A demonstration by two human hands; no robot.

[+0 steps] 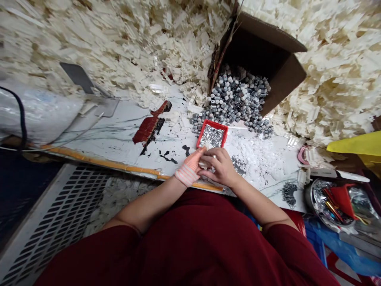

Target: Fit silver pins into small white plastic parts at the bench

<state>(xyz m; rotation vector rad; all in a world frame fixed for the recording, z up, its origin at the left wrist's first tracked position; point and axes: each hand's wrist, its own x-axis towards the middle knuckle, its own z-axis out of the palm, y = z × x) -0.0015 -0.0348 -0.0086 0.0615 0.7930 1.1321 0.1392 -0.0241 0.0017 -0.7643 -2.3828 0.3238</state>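
Note:
My left hand [192, 165], in a pink knit glove, and my bare right hand [219, 166] meet at the near edge of the worn white table [119, 135]. Both hands close on a small cream plastic part [205, 162] held between them. Just beyond the fingers stands a small red tray [204, 133] filled with shiny metal pieces [212, 137]. Behind the tray, grey and silver cylindrical parts [235, 99] spill from a tipped cardboard box [268, 47].
Huge heaps of cream plastic parts [119, 47] cover the back of the table. White crumbs [258, 155] lie right of the tray. A round tin with tools [336, 202] sits at the right, a plastic bag [38, 111] at the left, a slotted white crate [59, 214] below.

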